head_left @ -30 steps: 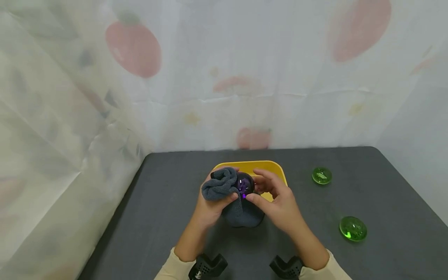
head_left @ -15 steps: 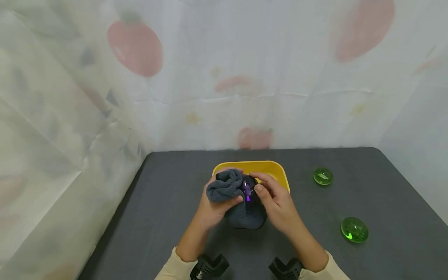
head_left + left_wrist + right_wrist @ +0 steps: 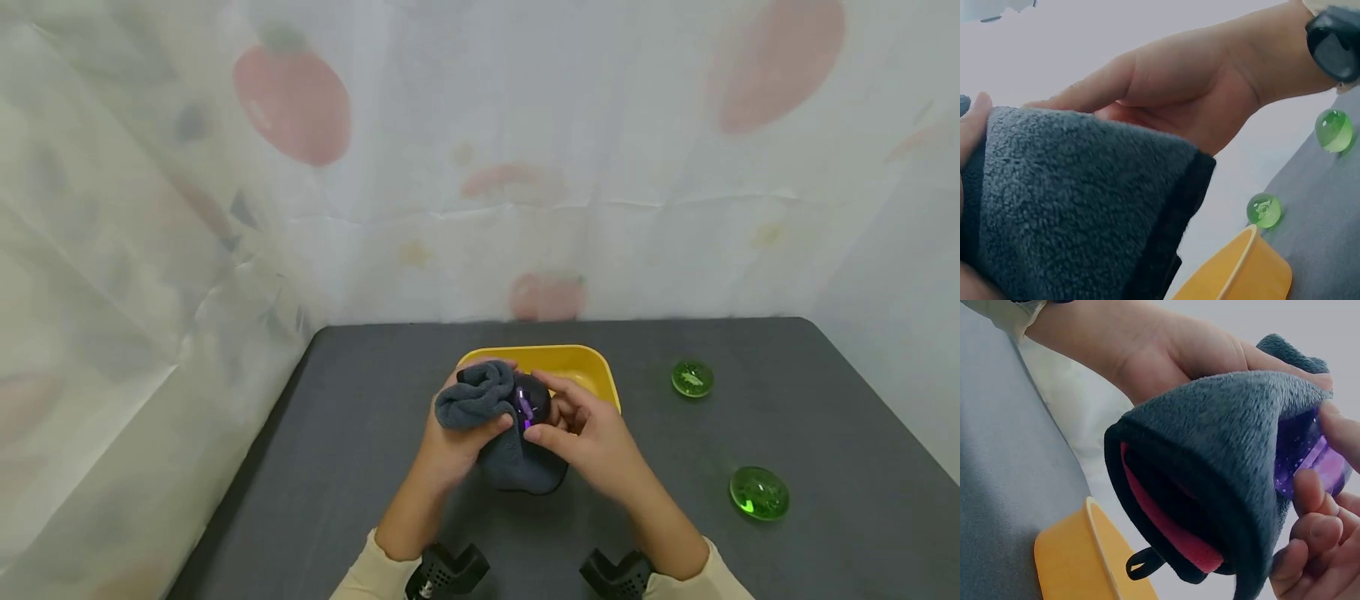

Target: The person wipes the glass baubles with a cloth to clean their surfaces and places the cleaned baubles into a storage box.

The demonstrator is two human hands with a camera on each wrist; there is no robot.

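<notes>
Grey fleece fills my left hand [image 3: 459, 433]: I have the cloth [image 3: 480, 398] bunched in curled fingers and thumb so that a thick pad of it presses against the purple glass ball [image 3: 529, 402]. My right hand [image 3: 592, 437] is closed on that ball from the other side, fingertips and thumb pinching it, which I judge keeps it from slipping while the cloth rubs it. Both hands meet above the near edge of the yellow tray [image 3: 581, 367], raised off the dark table [image 3: 360, 467]; held there, the ball would land in the tray if it slipped, as I read it.

The loose tail of the cloth hangs down below my hands, and in the right wrist view it opens like a pocket, with a red lining [image 3: 1172, 525] and a small black loop [image 3: 1141, 562] at its hem. The ball itself is deep violet and see-through, with bright highlights; the cloth covers its left side, so only part of it shows.

Two green glass balls lie on the table off to my right, one farther back [image 3: 691, 377] and one nearer [image 3: 759, 492], well apart from each other.
</notes>
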